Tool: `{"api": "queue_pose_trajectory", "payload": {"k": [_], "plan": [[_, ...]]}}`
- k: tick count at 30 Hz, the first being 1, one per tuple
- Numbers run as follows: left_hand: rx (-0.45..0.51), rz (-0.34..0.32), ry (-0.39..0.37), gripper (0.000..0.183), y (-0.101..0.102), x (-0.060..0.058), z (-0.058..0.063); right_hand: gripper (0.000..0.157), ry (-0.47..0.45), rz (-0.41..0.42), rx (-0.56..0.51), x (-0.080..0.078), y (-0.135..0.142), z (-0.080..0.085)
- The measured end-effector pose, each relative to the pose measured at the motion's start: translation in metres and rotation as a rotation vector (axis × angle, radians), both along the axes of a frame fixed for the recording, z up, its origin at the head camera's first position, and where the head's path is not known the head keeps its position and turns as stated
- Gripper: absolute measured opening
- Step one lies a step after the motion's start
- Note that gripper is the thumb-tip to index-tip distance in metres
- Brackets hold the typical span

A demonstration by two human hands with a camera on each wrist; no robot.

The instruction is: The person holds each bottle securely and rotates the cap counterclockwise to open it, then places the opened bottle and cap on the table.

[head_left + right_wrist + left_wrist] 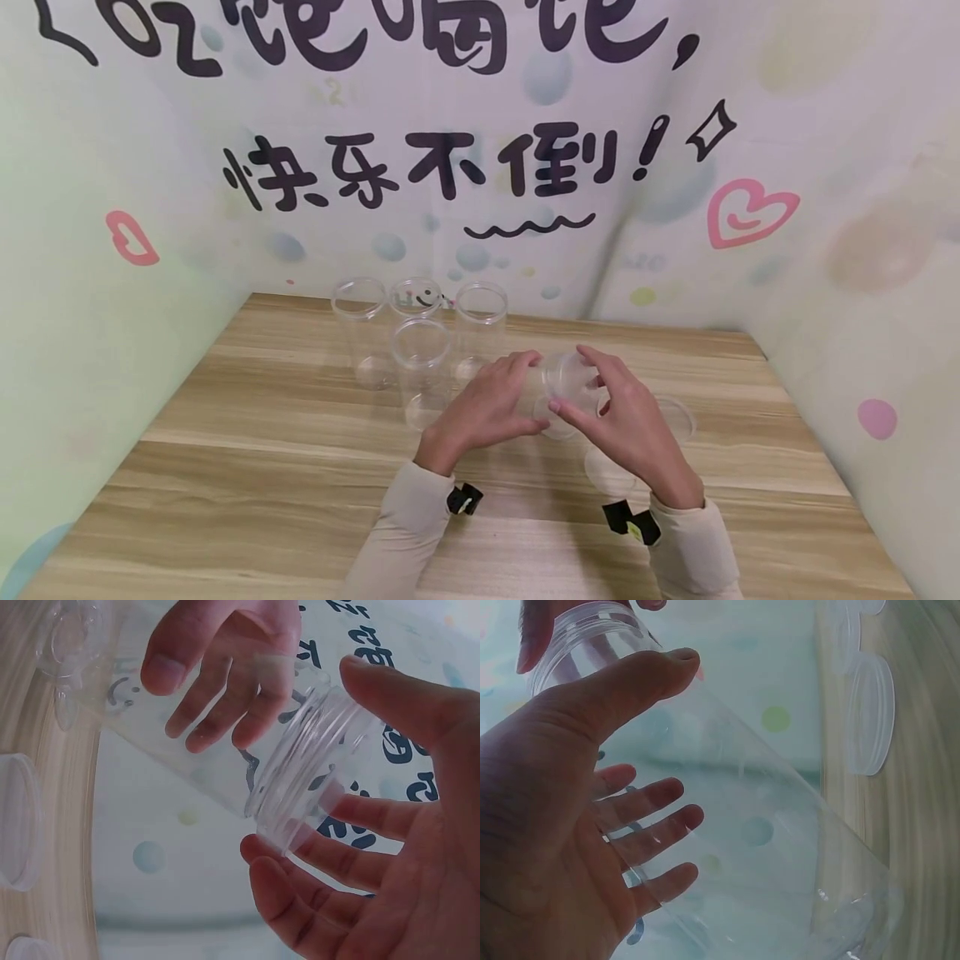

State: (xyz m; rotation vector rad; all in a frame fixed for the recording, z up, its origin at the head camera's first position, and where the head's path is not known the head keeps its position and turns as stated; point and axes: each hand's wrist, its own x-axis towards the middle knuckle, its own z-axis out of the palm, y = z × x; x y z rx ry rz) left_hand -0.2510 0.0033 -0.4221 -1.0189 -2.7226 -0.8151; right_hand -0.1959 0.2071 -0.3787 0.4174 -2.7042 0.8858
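Observation:
A tall clear plastic jar is held tilted above the table between both hands. My left hand grips its body, with the thumb on one side and the fingers round the other. At the mouth end, the fingers and thumb of my right hand hold the ridged clear lid. The lid sits at the rim; how tightly it is fitted cannot be told. More round clear lids lie on the table below the hands, partly hidden by the right hand in the head view.
Several open clear jars stand upright in a group, left of the hands towards the back of the wooden table. A printed cloth wall rises directly behind the table, with more cloth along both sides.

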Motion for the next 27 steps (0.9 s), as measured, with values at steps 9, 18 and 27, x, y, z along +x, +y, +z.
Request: {"api": "queue_pose_trajectory", "payload": {"k": [9,18,27], "plan": [[0.045,0.071,-0.014,0.084,-0.004,-0.002,0.001,0.079,-0.018,-0.002,-0.030,-0.004,0.002,-0.001],[0.131,0.092,-0.043,0.084,-0.007,-0.003,0.000,0.081,-0.051,-0.014,-0.050,-0.005,0.006,-0.002],[0.174,0.125,-0.070,0.087,-0.009,-0.003,0.001,0.080,-0.079,-0.024,-0.077,-0.007,0.011,-0.005]]}}
